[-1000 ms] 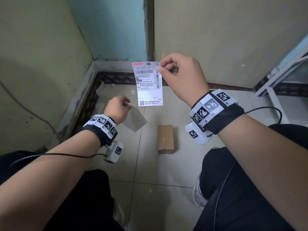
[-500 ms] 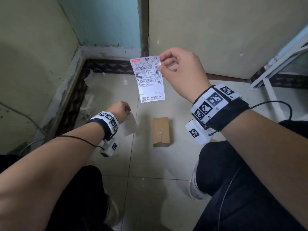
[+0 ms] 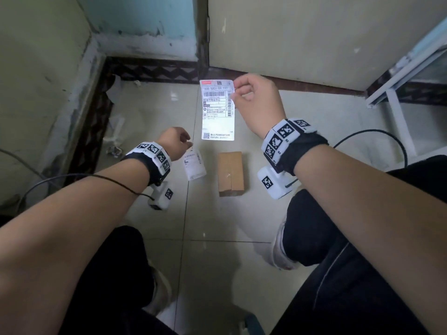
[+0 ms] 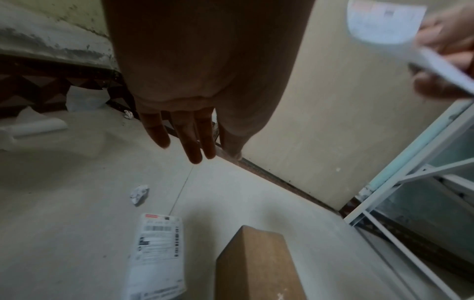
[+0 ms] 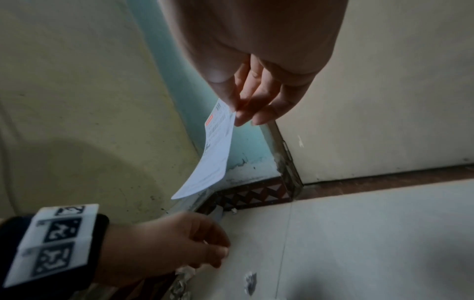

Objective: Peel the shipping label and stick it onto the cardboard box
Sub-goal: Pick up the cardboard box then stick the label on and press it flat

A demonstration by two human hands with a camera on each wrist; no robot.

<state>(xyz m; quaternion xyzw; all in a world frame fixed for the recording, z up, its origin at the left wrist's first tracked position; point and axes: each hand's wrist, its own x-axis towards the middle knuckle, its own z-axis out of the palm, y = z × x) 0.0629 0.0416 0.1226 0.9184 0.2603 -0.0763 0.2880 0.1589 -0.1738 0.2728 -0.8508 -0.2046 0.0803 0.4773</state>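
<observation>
The right hand (image 3: pixel 256 102) pinches the shipping label (image 3: pixel 218 110), barcode and "111" legible, by its top corner above the cardboard box (image 3: pixel 230 173) on the floor (image 3: pixel 290 213), while the left hand (image 3: pixel 174 143), fingers straight, hovers over the backing sheet (image 3: pixel 194 165)

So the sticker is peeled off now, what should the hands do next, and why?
Probably lower the shipping label over the cardboard box. The right hand pinches it by a top corner, hanging free above the floor; the left hand has let go of the backing sheet, which lies beside the bare-topped box.
</observation>
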